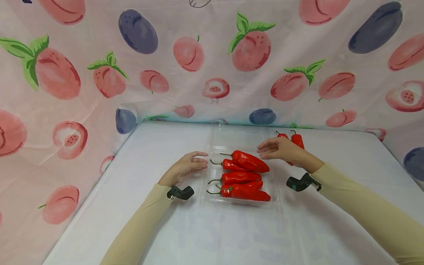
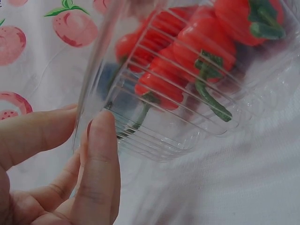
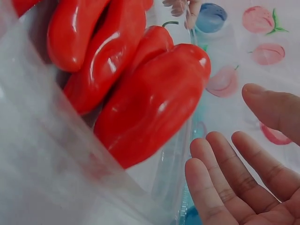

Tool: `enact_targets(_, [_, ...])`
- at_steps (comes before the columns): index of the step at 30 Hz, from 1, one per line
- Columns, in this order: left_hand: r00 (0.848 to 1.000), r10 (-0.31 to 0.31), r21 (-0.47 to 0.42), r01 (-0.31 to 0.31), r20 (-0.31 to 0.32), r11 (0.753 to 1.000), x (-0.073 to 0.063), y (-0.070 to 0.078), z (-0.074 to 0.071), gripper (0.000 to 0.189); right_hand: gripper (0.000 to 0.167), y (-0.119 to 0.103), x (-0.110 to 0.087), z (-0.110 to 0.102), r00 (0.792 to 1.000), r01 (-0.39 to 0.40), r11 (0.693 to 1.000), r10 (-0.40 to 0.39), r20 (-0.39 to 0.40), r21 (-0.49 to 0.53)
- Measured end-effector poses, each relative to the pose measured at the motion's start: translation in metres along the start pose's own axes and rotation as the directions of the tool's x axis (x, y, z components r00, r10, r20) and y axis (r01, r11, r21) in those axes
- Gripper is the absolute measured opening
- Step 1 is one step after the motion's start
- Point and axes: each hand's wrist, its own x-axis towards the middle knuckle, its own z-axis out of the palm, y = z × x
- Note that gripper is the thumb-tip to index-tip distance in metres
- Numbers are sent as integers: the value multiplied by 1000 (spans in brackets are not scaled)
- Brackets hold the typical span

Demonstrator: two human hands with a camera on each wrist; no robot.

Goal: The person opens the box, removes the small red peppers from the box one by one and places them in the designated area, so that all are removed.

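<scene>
Red peppers (image 1: pixel 241 178), glossy, tapered, green-stemmed, in a clear container (image 1: pixel 269 181)

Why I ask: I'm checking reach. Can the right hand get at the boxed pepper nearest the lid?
Probably yes: the empty right hand is close beside that pepper, and the lid lies back, leaving the clear box open above.
</scene>
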Motion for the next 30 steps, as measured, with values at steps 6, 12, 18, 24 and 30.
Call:
enact_targets(6, [1000, 0, 0, 0, -3, 1000, 1, -1, 0, 49, 41, 0, 6, 7, 1000, -2, 1000, 2, 1, 14])
enact_targets(12, [1000, -4, 6, 4, -6, 1000, 1, 0, 0, 49, 41, 3, 11, 11, 1000, -17, 1000, 17, 5, 16])
enact_targets(18, [1000, -5, 24, 5, -10, 1000, 0, 0, 0, 49, 41, 2, 14, 13, 1000, -26, 1000, 26, 15, 17])
enact_targets(24, [1000, -15, 65, 16, -22, 998, -2, 1, 1, 49, 40, 1, 17, 16, 999, -40, 999, 40, 20, 14])
enact_targets(30, [1000, -13, 73, 14, -21, 997, -2, 1, 1, 49, 39, 2, 20, 20, 999, -29, 1000, 29, 33, 3])
